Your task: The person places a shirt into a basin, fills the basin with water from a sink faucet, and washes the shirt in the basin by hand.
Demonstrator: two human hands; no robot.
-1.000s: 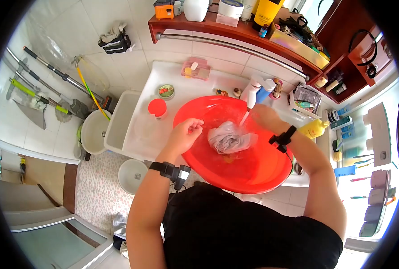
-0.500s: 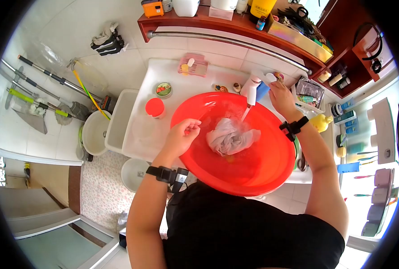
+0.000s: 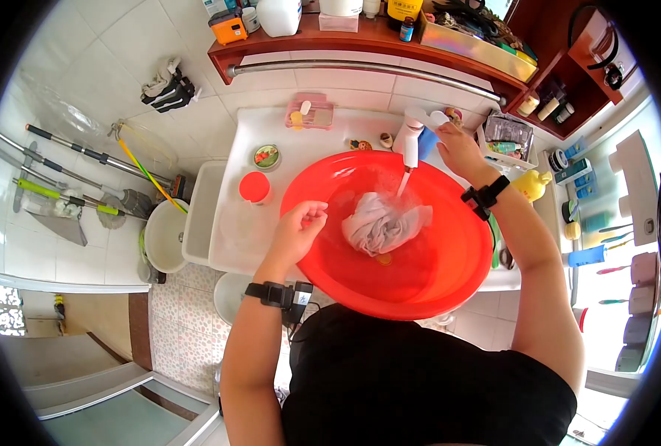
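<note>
Running water (image 3: 403, 183) into glossy red basin (image 3: 449, 260), crumpled cloth (image 3: 382, 225) inside.

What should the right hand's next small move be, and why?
Probably a gentle nudge of the tap lever to adjust the flow: the right hand is up by it, and water is running into the red basin, where the grey cloth lies.

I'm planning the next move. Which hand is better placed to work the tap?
Probably the right hand: it is beside the tap; the left hand is farther off, at the left rim of the basin.
</note>
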